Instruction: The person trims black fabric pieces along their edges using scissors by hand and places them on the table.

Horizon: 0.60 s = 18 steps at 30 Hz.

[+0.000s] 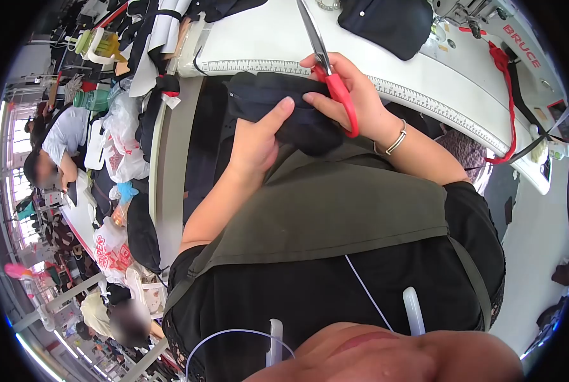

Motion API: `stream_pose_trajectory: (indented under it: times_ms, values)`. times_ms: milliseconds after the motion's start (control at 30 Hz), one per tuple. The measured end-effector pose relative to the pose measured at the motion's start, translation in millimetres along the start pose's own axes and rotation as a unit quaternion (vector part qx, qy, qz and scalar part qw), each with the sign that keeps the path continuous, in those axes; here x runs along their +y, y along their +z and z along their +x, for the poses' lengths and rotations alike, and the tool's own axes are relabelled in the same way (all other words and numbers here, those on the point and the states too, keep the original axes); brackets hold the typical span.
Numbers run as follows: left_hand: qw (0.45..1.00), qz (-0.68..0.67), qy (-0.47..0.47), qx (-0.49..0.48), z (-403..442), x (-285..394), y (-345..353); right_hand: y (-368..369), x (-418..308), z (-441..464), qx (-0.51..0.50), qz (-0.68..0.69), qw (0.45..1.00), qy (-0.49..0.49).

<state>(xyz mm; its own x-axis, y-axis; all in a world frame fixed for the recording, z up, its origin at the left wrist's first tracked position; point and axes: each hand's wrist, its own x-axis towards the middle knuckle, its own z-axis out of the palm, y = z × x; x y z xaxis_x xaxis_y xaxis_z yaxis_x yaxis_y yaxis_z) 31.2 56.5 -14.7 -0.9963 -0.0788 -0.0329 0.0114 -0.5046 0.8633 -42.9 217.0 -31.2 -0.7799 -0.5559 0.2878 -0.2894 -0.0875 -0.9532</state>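
A bundle of dark navy or black cloth [310,127] is held in front of my body, at the near edge of the sewing table. My left hand [257,141] grips its left side, thumb on top and fingers hidden underneath. In my right hand [359,90] is a pair of scissors [340,95] with red handles, blades pointing away over the table. The thumb of that hand also rests against the cloth's right side. Whether the blades are fully closed is hard to tell.
A measuring tape [259,65] runs along the front edge of the white table [252,38]. Another dark cloth piece [386,25] lies beyond, near the sewing machine [513,41]. A red strap [512,102] hangs at right. Plastic bags [122,137] and other people are at left.
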Motion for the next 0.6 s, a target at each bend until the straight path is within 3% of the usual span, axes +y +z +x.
stream_pose_trajectory:
  times_ms: [100, 300, 367, 500, 600]
  values:
    - [0.998, 0.027, 0.043, 0.040, 3.3, 0.5, -2.1, 0.7, 0.3, 0.6, 0.037, 0.034, 0.997, -0.066]
    - [0.997, -0.029, 0.054, 0.037, 2.7, 7.6, -4.3, -11.5, -20.2, -2.1, -0.004, 0.030, 0.994, 0.108]
    - [0.997, -0.037, 0.051, 0.032, 2.8, 7.5, -4.6, -10.3, -17.2, -1.0, 0.031, 0.011, 0.999, 0.016]
    - [0.997, -0.074, 0.025, 0.027, 2.3, 7.5, -9.2, -9.8, -18.2, 5.6, 0.045, 0.021, 0.998, -0.028]
    - [0.996, -0.075, 0.042, -0.013, -2.2, 1.1, -12.6, -8.3, -25.0, 9.2, 0.026, -0.017, 1.000, -0.003]
